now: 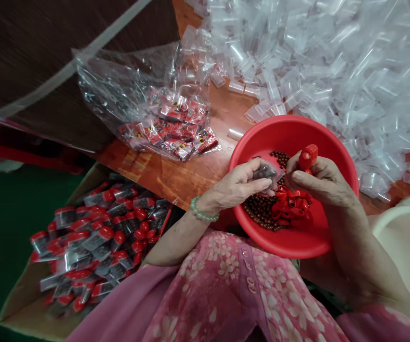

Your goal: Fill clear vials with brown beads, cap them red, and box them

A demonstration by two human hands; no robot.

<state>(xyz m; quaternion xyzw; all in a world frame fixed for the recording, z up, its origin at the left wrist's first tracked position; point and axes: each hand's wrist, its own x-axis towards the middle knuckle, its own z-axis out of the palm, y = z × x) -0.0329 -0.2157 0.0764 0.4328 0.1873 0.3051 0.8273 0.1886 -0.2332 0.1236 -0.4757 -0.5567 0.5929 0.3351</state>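
Note:
My left hand [238, 187] is closed around a small clear plastic container [266, 173] with dark balls inside, held above the red basin [293, 124]. To its right, my right hand [320, 175] grips a red plastic cap [308, 157] between thumb and fingers, also over the basin. Brown round beads [262, 213] lie in the basin below. Next to them is a heap of red plastic pieces [292, 206]. A green bead bracelet circles my left wrist.
Clear plastic tubes [319, 71] are piled across the table [222, 114]. An open plastic bag [129, 90] holds red packets [178, 121]. Beside my left arm, a cardboard box [23, 304] holds many red-capped containers [94, 237]. A white tub [404, 228] stands at the right.

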